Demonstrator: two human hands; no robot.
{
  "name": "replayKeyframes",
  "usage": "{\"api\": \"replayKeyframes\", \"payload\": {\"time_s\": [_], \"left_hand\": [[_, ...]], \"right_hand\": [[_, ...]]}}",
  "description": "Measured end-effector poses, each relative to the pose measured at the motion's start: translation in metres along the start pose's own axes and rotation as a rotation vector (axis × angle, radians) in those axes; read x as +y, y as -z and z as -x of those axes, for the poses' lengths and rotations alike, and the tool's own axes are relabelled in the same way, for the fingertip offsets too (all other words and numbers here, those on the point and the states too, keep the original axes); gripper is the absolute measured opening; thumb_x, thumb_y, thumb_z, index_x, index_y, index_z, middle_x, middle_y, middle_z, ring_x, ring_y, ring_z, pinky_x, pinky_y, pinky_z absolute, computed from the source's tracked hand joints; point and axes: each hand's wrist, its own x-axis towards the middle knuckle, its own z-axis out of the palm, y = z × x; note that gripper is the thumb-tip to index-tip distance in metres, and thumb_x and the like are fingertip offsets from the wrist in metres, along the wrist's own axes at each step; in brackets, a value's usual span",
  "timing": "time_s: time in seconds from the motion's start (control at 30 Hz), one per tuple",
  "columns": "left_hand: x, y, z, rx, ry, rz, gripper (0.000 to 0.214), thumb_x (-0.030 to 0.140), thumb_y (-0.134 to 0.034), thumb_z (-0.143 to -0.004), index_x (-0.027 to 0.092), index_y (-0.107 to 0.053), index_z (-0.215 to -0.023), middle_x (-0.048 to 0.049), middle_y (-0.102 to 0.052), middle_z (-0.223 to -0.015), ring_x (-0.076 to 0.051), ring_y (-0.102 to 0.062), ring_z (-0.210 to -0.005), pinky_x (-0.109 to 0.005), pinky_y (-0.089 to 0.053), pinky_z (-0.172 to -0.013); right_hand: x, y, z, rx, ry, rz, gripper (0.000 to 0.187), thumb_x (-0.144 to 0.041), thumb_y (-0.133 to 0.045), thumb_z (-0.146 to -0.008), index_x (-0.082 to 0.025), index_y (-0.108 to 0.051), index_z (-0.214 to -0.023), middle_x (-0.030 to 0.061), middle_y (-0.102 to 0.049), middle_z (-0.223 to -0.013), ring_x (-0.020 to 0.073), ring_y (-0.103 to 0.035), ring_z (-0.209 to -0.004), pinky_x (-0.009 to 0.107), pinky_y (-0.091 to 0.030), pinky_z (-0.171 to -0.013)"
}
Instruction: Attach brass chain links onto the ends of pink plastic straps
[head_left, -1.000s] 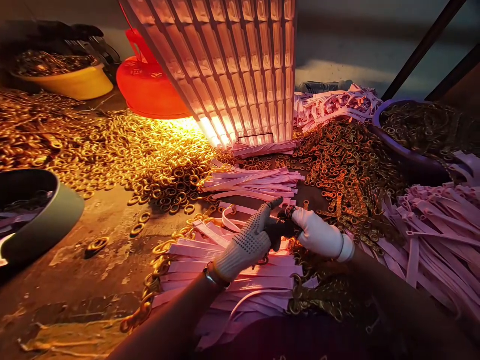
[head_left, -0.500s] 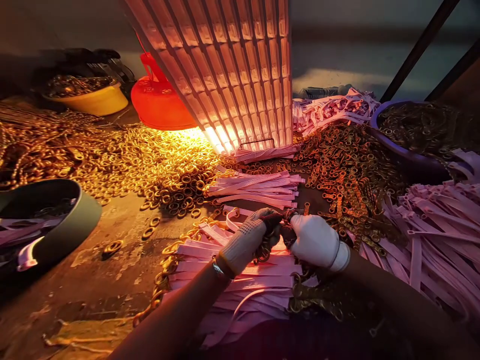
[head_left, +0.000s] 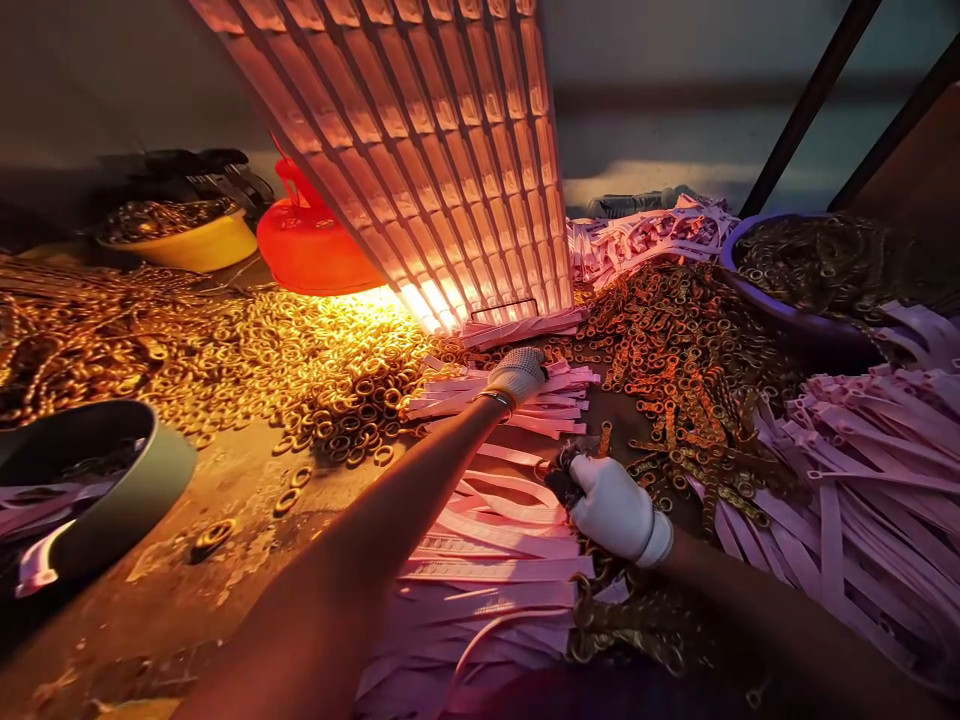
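Note:
My left hand [head_left: 516, 376], in a pale dotted glove, reaches forward over a short stack of pink straps [head_left: 442, 402]. Its fingers look curled down onto the stack, their tips hidden. Lower and to the right, my right hand [head_left: 616, 508] wears a white glove with dark fingertips. Those fingers are closed together, and whatever they pinch is too dark to make out. Just left of them a brass-coloured ring shows at the end of a strap. Beneath and nearer to me lies a larger layered pile of pink straps [head_left: 487, 570], with brass rings and links [head_left: 630, 625] at its right side.
Brass rings [head_left: 300, 345] heap under the glowing red lamp [head_left: 319, 240] beside a ribbed panel [head_left: 450, 170]. Small metal links [head_left: 675, 370] and more pink straps [head_left: 885, 480] lie to the right. A purple basin [head_left: 795, 300], yellow basin [head_left: 202, 243] and dark green tub [head_left: 161, 480] stand around.
My left hand has left my right hand and moved forward onto the short strap stack. My right hand has shifted slightly down, still closed. The view has shifted a little.

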Motion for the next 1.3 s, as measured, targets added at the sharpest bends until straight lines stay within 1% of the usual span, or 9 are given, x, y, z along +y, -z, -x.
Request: {"api": "replayKeyframes", "payload": {"time_s": [0.17, 0.33, 0.47, 0.57, 0.67, 0.8, 1.03, 1.2, 1.3], "left_hand": [[0.000, -0.011, 0.002, 0.000, -0.023, -0.044, 0.009, 0.018, -0.070, -0.072, 0.014, -0.074, -0.080, -0.0147, -0.069, -0.092, -0.027, -0.064, -0.094, -0.032, -0.046, -0.084], [0.003, 0.007, 0.051, -0.009, -0.044, 0.085, 0.020, 0.026, -0.056, -0.087, 0.016, -0.072, -0.094, -0.0083, -0.067, -0.079, -0.018, -0.061, -0.070, -0.028, -0.047, -0.066], [-0.001, 0.023, 0.115, -0.184, 0.102, 0.581, 0.026, 0.042, -0.056, -0.088, 0.018, -0.065, -0.093, 0.0004, -0.053, -0.057, -0.010, -0.042, -0.042, -0.022, -0.031, -0.040], [-0.003, 0.024, 0.155, -0.235, 0.178, 0.971, 0.027, 0.043, -0.068, -0.078, 0.018, -0.059, -0.083, 0.0013, -0.052, -0.062, -0.008, -0.045, -0.045, -0.018, -0.029, -0.040], [-0.001, 0.017, 0.178, -0.215, 0.234, 1.113, 0.029, 0.042, -0.071, -0.074, 0.017, -0.058, -0.082, 0.0020, -0.054, -0.064, -0.007, -0.047, -0.047, -0.018, -0.035, -0.043], [0.001, 0.005, 0.186, -0.219, 0.199, 1.044, 0.028, 0.043, -0.067, -0.079, 0.018, -0.055, -0.076, 0.0033, -0.051, -0.057, -0.008, -0.045, -0.043, -0.019, -0.034, -0.041], [-0.007, -0.013, 0.184, -0.160, -0.099, 0.597, 0.025, 0.038, -0.064, -0.086, 0.017, -0.062, -0.072, -0.0018, -0.061, -0.064, -0.011, -0.050, -0.055, -0.020, -0.034, -0.048], [-0.016, -0.018, 0.186, -0.287, 0.163, 0.844, 0.028, 0.043, -0.058, -0.087, 0.018, -0.059, -0.075, 0.0031, -0.048, -0.050, -0.010, -0.041, -0.041, -0.020, -0.028, -0.039], [-0.013, -0.014, 0.188, -0.311, 0.180, 0.914, 0.031, 0.046, -0.062, -0.085, 0.017, -0.059, -0.074, 0.0021, -0.050, -0.052, -0.009, -0.043, -0.042, -0.019, -0.028, -0.039]], "right_hand": [[0.004, 0.000, -0.003, -0.031, -0.006, -0.023, 0.014, -0.019, -0.056, -0.089, -0.016, -0.068, -0.095, 0.0116, -0.075, -0.090, 0.0215, -0.069, -0.079, 0.025, -0.040, -0.065], [0.014, 0.005, -0.010, 0.095, -0.002, -0.029, 0.026, -0.012, -0.053, -0.085, -0.018, -0.069, -0.105, 0.0109, -0.075, -0.096, 0.0235, -0.069, -0.090, 0.026, -0.047, -0.075], [0.015, 0.016, -0.021, 0.205, 0.123, -0.054, 0.034, -0.008, -0.052, -0.083, -0.016, -0.067, -0.113, 0.0130, -0.070, -0.115, 0.0237, -0.064, -0.107, 0.029, -0.048, -0.091], [0.006, 0.020, -0.027, 0.115, 0.094, 0.077, 0.028, -0.008, -0.053, -0.080, -0.015, -0.067, -0.103, 0.0123, -0.071, -0.109, 0.0236, -0.065, -0.102, 0.028, -0.048, -0.089], [-0.007, 0.019, -0.028, -0.012, 0.049, 0.287, 0.020, -0.011, -0.055, -0.083, -0.015, -0.066, -0.099, 0.0122, -0.071, -0.100, 0.0241, -0.066, -0.093, 0.028, -0.047, -0.080], [-0.018, 0.018, -0.024, -0.133, 0.076, 0.465, 0.016, -0.013, -0.054, -0.087, -0.013, -0.064, -0.100, 0.0154, -0.070, -0.099, 0.0244, -0.066, -0.091, 0.028, -0.047, -0.076], [-0.017, 0.016, -0.022, -0.149, -0.003, 0.480, 0.020, -0.010, -0.050, -0.088, -0.013, -0.065, -0.101, 0.0156, -0.070, -0.103, 0.0247, -0.066, -0.096, 0.029, -0.048, -0.080], [-0.015, 0.017, -0.021, -0.228, 0.064, 0.463, 0.031, -0.009, -0.046, -0.089, -0.012, -0.062, -0.116, 0.0149, -0.069, -0.110, 0.0238, -0.067, -0.097, 0.028, -0.049, -0.080], [-0.013, 0.017, -0.023, -0.259, 0.060, 0.479, 0.031, -0.009, -0.046, -0.090, -0.013, -0.062, -0.116, 0.0136, -0.071, -0.108, 0.0226, -0.067, -0.097, 0.026, -0.049, -0.078]]}}
